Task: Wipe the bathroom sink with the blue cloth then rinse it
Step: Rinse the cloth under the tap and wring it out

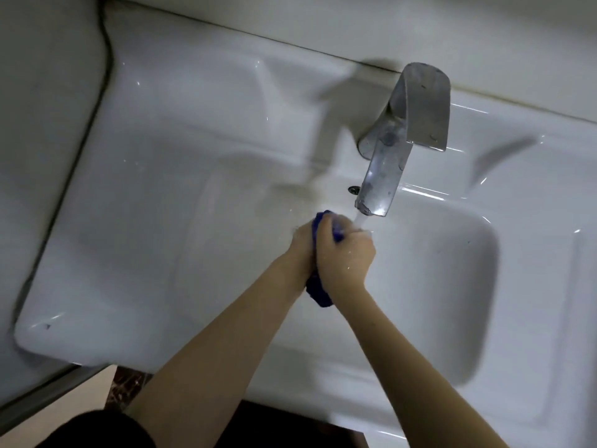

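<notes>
The blue cloth (318,291) is bunched up between both my hands over the white sink basin (452,286). My left hand (300,247) grips it from the left, and my right hand (344,257) is curled round it from the right. Bits of cloth stick out above my fingers and below my wrists. Water runs from the spout of the metal faucet (384,176) onto my right hand's knuckles and the cloth's top end.
The faucet's flat lever handle (426,105) is raised. A small overflow hole (353,189) sits in the basin wall behind the spout. A wide white sink ledge (145,189) stretches left to a tiled wall (42,108). Dark floor shows below the front rim.
</notes>
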### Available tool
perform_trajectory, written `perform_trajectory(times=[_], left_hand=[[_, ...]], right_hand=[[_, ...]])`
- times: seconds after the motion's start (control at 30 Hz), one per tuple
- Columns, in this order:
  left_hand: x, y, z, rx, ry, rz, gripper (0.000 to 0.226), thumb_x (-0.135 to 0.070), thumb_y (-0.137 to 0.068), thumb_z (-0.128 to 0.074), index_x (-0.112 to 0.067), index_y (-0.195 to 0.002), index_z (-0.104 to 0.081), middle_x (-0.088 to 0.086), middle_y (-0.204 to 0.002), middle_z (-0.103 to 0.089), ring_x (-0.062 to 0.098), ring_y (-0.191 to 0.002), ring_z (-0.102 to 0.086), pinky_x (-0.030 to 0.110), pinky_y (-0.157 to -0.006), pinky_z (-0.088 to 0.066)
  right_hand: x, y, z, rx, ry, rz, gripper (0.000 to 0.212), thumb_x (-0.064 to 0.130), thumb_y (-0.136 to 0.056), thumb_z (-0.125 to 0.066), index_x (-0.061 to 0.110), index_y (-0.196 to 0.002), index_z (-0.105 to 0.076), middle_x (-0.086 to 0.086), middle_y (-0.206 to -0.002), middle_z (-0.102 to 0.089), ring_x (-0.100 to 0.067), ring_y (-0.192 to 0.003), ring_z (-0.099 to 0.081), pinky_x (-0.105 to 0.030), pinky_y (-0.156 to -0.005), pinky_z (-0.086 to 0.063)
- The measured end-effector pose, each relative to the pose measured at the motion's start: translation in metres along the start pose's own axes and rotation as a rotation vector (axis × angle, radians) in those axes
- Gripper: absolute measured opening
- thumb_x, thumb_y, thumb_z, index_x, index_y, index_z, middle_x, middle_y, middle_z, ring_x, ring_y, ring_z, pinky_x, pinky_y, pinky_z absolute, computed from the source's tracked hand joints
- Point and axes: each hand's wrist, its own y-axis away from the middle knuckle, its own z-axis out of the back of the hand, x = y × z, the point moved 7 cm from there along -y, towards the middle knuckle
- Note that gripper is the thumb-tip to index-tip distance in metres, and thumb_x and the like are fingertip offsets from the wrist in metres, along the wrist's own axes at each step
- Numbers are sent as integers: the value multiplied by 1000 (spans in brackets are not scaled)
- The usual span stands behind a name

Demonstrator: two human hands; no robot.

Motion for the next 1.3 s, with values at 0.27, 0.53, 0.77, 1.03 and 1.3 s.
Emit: perform_trajectory(times=[0.27,0.53,0.77,1.03,1.3], left_hand=[[-7,7,-12,108,18,-31,53,-16,-98,-45,-18,-46,-53,-8,-38,-51,8,-40,-53,12,-46,-42],[-10,6,-22,153,-31,26,40,-27,-92,-52,-12,-56,-54,4,-61,-54,11,-51,-55,17,-57,-48],[12,11,-28,74,58,95,31,-24,-99,-43,-12,-71,-48,1,-61,-53,13,-55,-52,22,-53,-46],[21,16,-36,100,112,149,38,-42,-96,-46,-11,-73,-53,8,-68,-53,24,-65,-51,31,-65,-45],[6,17,-15,50,106,92,38,-30,-97,-47,-13,-63,-46,2,-45,-51,15,-45,-52,18,-46,-43]], right_hand=[[9,14,9,-18,-59,50,45,32,-91,-50,7,-55,-40,-8,-50,-40,-24,-50,-41,-35,-53,-38],[-9,1,18,-62,-72,-69,48,19,-93,-52,18,-51,-28,6,-45,-30,-9,-40,-28,-25,-47,-28],[-15,-27,23,-8,-27,-147,42,12,-88,-50,19,-53,-29,8,-42,-33,-9,-42,-31,-22,-52,-31],[-14,-47,24,12,70,-98,43,13,-89,-51,15,-52,-28,1,-48,-33,-16,-46,-28,-32,-55,-29],[1,-12,11,11,62,-57,46,27,-93,-54,10,-56,-34,-1,-53,-37,-19,-50,-36,-30,-50,-28]])
